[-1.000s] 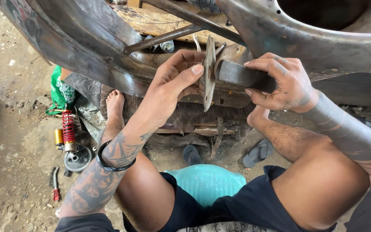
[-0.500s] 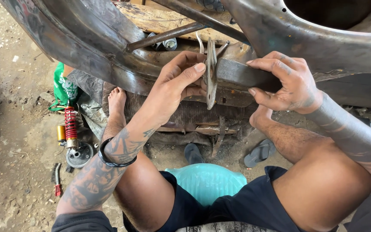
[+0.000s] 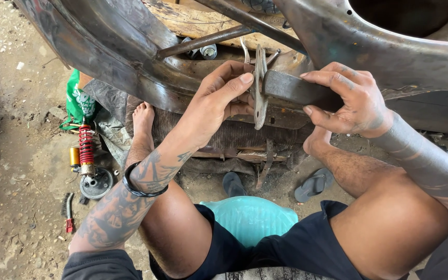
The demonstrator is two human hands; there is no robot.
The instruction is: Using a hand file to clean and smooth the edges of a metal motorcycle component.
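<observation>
A red-sprung shock absorber (image 3: 85, 148) lay on the dirt floor (image 3: 11, 129) at far left. The left hand (image 3: 219, 101) pinched a flat metal plate (image 3: 259, 88) edge-on between its fingers, just under the rusty frame (image 3: 130, 46). The right hand (image 3: 351, 98) wrapped its fingers around the metal bar (image 3: 291, 89) touching that plate.

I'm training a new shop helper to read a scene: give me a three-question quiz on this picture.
1. True or false: the right hand wraps a flat metal bar.
2. Which hand pinches the metal plate?
3. What colour is the coil spring of the shock absorber on the ground: A red, B blue, C white?

Key: 1 true; 2 the left hand; 3 A.
</observation>
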